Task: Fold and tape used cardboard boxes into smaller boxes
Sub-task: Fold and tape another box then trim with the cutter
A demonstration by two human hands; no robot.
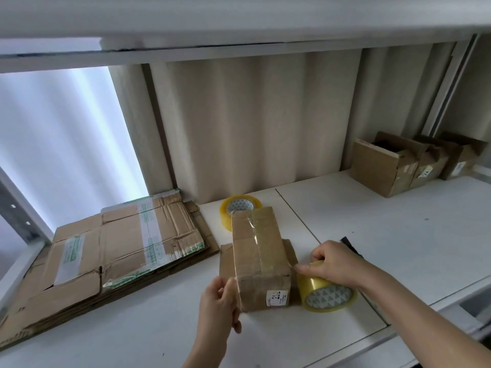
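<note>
Two tape rolls: one roll of clear packing tape (328, 293) was gripped in the right hand (336, 264); a spare tape roll (240, 208) lay behind the box.
Head view, box: small taped cardboard box (261, 258) stood on the white table (398, 235), centre front, on a loose cardboard piece (225, 257).
Left hand (219, 301): curled against the box's near-left corner, fingers narrow, steadying it.
Tape strip: ran from the roll onto the box's top seam.
Handling: box probably light, stiff at the edges, slick where taped; hold by the corners, not the panels.
Stock: flattened cardboard boxes (106, 256) were stacked at left.
Background: open boxes (414, 163) stood far right.
</note>
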